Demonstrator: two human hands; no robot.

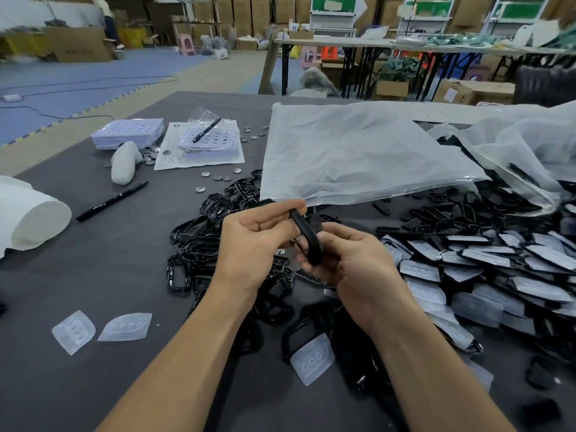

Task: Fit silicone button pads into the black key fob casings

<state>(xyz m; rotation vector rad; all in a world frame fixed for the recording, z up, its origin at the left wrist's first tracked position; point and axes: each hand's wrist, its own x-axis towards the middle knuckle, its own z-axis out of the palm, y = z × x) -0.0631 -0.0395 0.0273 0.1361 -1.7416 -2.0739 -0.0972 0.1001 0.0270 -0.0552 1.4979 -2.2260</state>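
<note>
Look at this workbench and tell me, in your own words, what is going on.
A person holds one black casing above the table, gripped by the left hand and the right hand. Whether a pad sits in it yet cannot be seen. Loose pads lie at the near left. Black frames are heaped under the hands, and a pile of casings with pads showing spreads to the right, below a plastic bag.
</note>
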